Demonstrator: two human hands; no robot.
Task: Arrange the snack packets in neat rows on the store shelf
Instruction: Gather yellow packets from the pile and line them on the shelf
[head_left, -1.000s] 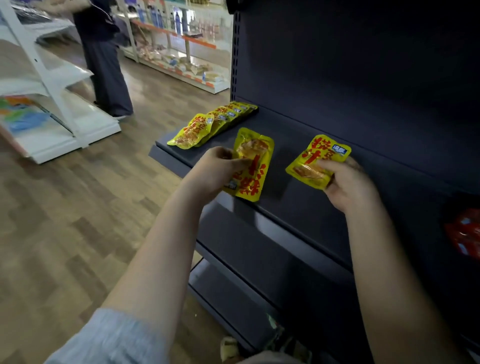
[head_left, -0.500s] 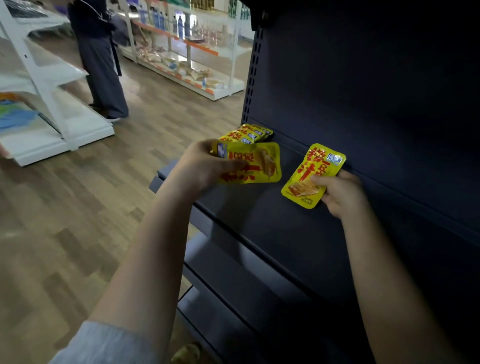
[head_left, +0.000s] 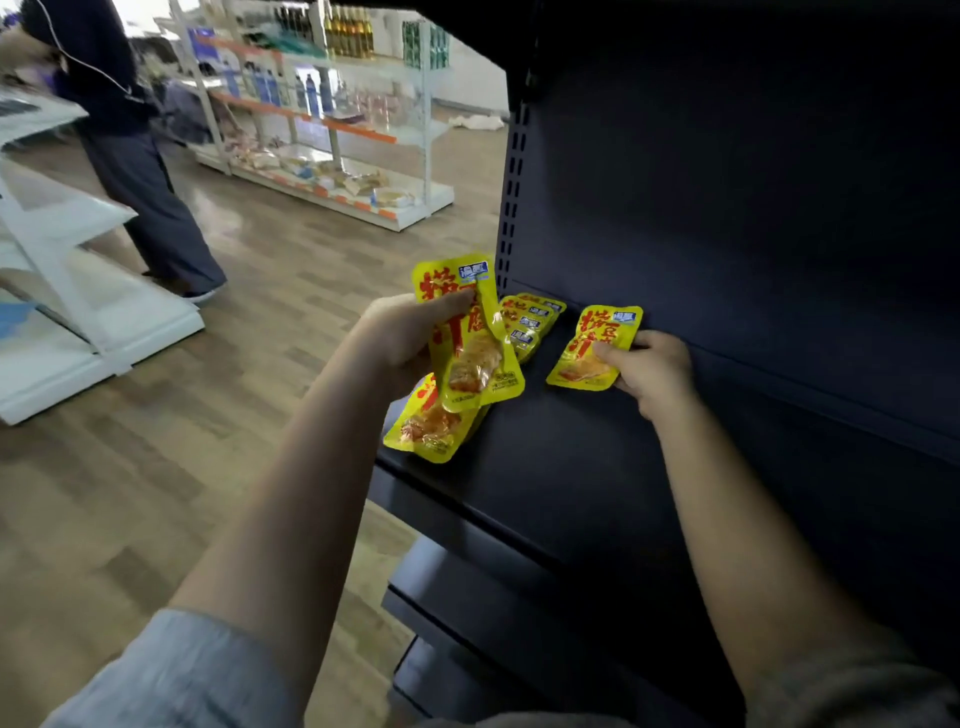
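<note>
My left hand grips a yellow snack packet with red lettering, held upright over the left end of the dark shelf. Under it lies a row of several overlapping yellow packets, its nearest packet at the shelf's front corner. My right hand pinches a second yellow packet by its lower right edge, low over the shelf, right of the row.
The shelf's dark back panel rises behind, and lower shelves jut out below. A person stands on the wooden floor at the far left. White racks and a stocked white shelf unit stand beyond.
My left hand has turned its packet from lying sideways to upright and carried it left over the row. My right hand's packet stays right of the row. The view has moved closer.
</note>
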